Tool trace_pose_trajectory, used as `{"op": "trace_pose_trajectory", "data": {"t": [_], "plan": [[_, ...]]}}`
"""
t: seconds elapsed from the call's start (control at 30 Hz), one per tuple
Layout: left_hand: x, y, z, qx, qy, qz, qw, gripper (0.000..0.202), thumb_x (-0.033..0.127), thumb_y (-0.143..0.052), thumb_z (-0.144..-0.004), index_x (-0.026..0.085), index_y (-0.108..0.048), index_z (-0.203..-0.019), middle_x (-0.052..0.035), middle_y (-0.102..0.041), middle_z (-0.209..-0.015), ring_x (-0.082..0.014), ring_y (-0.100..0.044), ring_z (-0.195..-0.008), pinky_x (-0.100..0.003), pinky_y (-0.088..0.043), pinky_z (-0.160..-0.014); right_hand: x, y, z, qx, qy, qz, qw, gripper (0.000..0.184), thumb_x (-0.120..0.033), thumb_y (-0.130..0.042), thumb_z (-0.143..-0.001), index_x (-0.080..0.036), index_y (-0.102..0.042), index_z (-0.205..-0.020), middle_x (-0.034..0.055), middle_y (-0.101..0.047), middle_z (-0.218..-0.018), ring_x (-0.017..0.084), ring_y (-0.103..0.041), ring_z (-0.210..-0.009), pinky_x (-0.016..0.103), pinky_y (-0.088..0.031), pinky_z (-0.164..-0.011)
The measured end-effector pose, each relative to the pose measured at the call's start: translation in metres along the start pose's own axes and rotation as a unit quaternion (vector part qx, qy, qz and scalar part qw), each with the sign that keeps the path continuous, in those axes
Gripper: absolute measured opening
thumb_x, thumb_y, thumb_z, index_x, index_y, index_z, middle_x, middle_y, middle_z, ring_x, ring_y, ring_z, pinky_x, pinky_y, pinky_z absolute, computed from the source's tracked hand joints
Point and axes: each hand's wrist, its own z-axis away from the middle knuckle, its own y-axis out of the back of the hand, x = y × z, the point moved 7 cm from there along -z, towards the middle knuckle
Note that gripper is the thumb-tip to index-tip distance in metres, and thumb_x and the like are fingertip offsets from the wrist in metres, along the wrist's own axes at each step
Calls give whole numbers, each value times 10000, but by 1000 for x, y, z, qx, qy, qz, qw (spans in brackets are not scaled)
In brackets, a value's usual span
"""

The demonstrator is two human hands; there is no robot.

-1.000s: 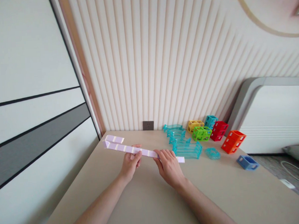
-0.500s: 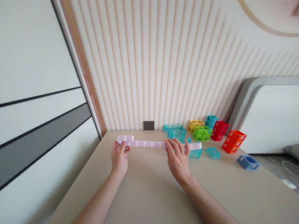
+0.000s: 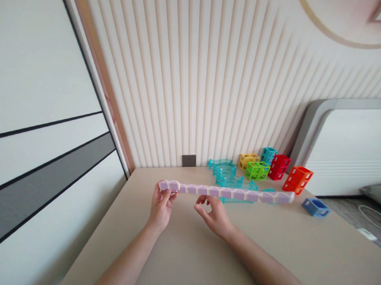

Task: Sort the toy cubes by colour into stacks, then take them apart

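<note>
A long strip of joined lilac blocks (image 3: 226,193) with pale edges stretches from left to right above the table. My left hand (image 3: 162,206) is closed on its left end, thumb in front, where a short second row of similar blocks sits on top. Below the strip's middle is my right hand (image 3: 212,214), its fingers curved, with a gap between thumb and forefinger and nothing seen between them. Whether its fingertips touch the underside, I cannot tell. The strip's right end slopes slightly down and hides part of the turquoise pieces.
Clear turquoise plastic pieces (image 3: 226,172) lie at the back of the table (image 3: 171,255). Right of them stand yellow (image 3: 245,160), green (image 3: 257,171), teal (image 3: 269,155), red (image 3: 279,167) and orange (image 3: 298,180) open-frame blocks. A blue block (image 3: 316,207) lies by the right edge.
My right hand has let go of the strip's top and dropped below it, moving left. The strip has shifted right and nearer, its right end swinging out.
</note>
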Motion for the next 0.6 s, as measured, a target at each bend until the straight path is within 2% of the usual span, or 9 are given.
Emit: {"op": "trace_pose_trajectory", "data": {"t": [0.1, 0.2, 0.33, 0.43, 0.5, 0.6], "plan": [[-7, -8, 5, -47, 39, -4, 998, 434, 322, -839, -738, 260, -548, -1054, 42, -692, -902, -114, -683, -790, -238, -581, -723, 9, 1, 4, 12, -42, -96, 994, 405, -474, -553, -954, -220, -585, -1268, 89, -705, -1084, 234, -668, -959, 357, -543, -830], [-10, -10, 8, -72, 41, -28, 996, 396, 328, -791, -794, 257, -540, -1092, 21, -694, -913, -137, -683, -791, -269, -589, -697, 6, 2, 5, 12, -44, -168, 985, 361, -439, -550, -967, -241, -581, -1267, 96, -670, -1190, 250, -640, -1080, 390, -523, -932], [-14, -11, 9, -78, 37, -95, 992, 443, 322, -758, -823, 256, -541, -1204, -45, -693, -1101, -173, -673, -879, -300, -590, -694, 2, 2, 2, 31, -53, -257, 964, 242, -372, -560, -978, -248, -589, -1184, 90, -661, -1135, 211, -663, -946, 374, -548, -863], [-16, -13, 9, -79, 58, -86, 991, 478, 322, -752, -823, 244, -567, -1257, -78, -672, -1217, -189, -670, -937, -332, -591, -750, 0, 1, -1, 41, -51, -334, 940, 184, -342, -553, -990, -258, -562, -1154, 86, -636, -1189, 176, -676, -861, 350, -564, -788], [-15, -15, 9, -87, 81, -41, 992, 466, 340, -755, -811, 224, -609, -1238, -85, -683, -1219, -204, -677, -962, -356, -584, -802, -1, 3, -3, 50, -46, -369, 927, 165, -338, -547, -996, -267, -532, -1144, 79, -637, -1195, 162, -681, -824, 349, -567, -766], [-15, -18, 9, -109, 128, 21, 986, 433, 432, -733, -814, 181, -671, -1162, -87, -728, -1100, -221, -700, -924, -386, -578, -838, 2, 8, -5, 79, -41, -377, 922, 176, -342, -550, -997, -271, -492, -1148, 67, -660, -1143, 160, -682, -813, 353, -565, -770]]}}
